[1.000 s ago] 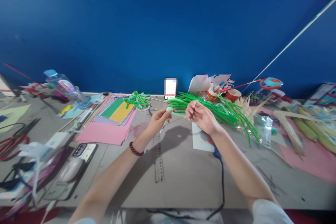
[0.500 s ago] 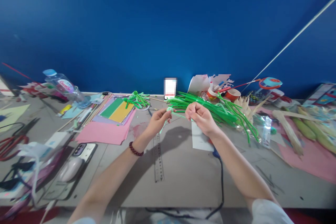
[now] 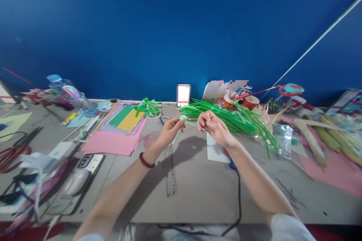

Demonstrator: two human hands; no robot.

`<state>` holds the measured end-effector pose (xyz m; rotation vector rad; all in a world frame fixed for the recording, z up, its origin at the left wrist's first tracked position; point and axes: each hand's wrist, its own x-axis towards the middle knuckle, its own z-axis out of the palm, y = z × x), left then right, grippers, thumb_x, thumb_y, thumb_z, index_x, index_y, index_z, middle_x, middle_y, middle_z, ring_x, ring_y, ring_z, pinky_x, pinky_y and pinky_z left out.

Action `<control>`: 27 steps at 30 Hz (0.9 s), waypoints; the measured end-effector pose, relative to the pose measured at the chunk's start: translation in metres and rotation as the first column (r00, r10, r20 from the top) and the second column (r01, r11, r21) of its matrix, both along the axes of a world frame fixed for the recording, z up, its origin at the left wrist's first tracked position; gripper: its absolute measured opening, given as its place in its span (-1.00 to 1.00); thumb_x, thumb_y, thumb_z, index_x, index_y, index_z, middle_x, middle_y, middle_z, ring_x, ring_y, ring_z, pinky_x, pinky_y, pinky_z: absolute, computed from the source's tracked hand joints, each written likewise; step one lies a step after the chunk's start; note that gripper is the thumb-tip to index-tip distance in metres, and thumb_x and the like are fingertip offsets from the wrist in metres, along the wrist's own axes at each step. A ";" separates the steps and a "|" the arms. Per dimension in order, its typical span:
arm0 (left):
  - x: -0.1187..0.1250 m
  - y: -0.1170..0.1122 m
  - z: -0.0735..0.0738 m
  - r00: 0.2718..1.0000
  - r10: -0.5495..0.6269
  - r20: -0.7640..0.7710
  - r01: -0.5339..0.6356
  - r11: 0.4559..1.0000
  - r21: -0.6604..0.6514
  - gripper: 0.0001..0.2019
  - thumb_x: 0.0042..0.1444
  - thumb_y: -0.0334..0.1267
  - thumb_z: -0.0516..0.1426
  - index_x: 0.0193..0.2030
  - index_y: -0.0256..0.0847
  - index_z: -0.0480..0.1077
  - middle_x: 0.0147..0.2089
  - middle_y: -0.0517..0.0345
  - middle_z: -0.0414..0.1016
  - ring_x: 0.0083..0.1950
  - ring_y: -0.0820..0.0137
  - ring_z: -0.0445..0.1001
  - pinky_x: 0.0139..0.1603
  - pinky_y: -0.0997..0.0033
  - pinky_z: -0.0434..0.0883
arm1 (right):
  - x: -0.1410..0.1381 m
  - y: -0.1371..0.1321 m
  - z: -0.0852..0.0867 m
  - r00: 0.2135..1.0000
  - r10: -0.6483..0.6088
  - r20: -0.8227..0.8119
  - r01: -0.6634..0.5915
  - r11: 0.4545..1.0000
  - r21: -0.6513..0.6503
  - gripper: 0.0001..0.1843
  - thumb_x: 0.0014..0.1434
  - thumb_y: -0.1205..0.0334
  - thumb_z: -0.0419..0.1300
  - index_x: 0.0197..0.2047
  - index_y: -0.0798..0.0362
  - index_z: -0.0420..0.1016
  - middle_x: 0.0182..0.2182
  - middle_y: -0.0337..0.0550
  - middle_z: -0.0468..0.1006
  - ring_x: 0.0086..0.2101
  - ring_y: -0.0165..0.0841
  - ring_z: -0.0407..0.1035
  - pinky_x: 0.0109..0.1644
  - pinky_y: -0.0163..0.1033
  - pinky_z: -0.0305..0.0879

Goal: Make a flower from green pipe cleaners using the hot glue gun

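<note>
My left hand (image 3: 173, 128) pinches a pale green pipe cleaner (image 3: 191, 123) between thumb and fingers, at a small coiled part. One short end hangs below that hand, and another stretch runs across to my right hand (image 3: 211, 127). The right fingers are bent around the far end of this stretch; their exact hold is partly hidden. Behind the right hand lies a big bundle of green pipe cleaners (image 3: 229, 116). Several shaped green pipe cleaners (image 3: 148, 107) sit in a pile beyond my left hand. Below the hands is a clear ruler (image 3: 171, 173).
A lit phone (image 3: 183, 95) leans against the blue wall. Pink paper (image 3: 113, 143), a bottle (image 3: 68, 92) and a computer mouse (image 3: 77, 182) are on the left. White paper (image 3: 216, 148), a black cable (image 3: 239, 196), red cups (image 3: 250, 102) and corn husks (image 3: 311, 139) are on the right.
My right hand has shifted slightly left and its fingers have loosened and changed their bend near the pipe cleaner. My left hand stays in place with its pinch.
</note>
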<state>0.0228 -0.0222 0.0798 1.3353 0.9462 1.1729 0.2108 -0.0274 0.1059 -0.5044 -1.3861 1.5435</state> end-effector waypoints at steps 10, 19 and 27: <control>0.000 0.000 -0.002 1.000 -0.013 0.008 0.013 1.000 -0.021 -0.60 0.04 0.06 0.13 -0.20 -0.25 0.51 -0.49 0.21 0.32 -0.52 0.55 0.25 -0.52 0.55 0.25 | 0.001 -0.001 -0.002 0.999 0.047 0.025 -0.048 0.999 0.017 -0.80 0.14 0.16 0.10 -0.36 -0.03 0.09 -0.41 -0.27 0.21 -0.42 -0.37 0.21 -0.38 -0.26 0.10; 0.000 0.000 -0.001 1.000 -0.027 0.015 0.027 1.000 -0.006 -0.61 0.05 0.06 0.14 -0.22 -0.25 0.51 -0.50 0.22 0.31 -0.52 0.55 0.25 -0.49 0.55 0.27 | -0.001 -0.005 0.003 0.998 0.034 0.056 -0.038 0.997 0.062 -0.77 0.17 0.12 0.11 -0.37 -0.02 0.10 -0.43 -0.27 0.18 -0.41 -0.37 0.19 -0.36 -0.25 0.09; 0.001 -0.002 0.001 1.000 -0.008 -0.005 0.008 1.000 -0.015 -0.59 0.04 0.08 0.13 -0.23 -0.25 0.51 -0.50 0.20 0.31 -0.52 0.53 0.25 -0.52 0.54 0.25 | 0.000 -0.002 0.001 0.997 0.077 0.011 -0.077 0.997 -0.007 -0.75 0.09 0.11 0.11 -0.44 -0.02 0.08 -0.46 -0.28 0.14 -0.42 -0.35 0.20 -0.38 -0.25 0.09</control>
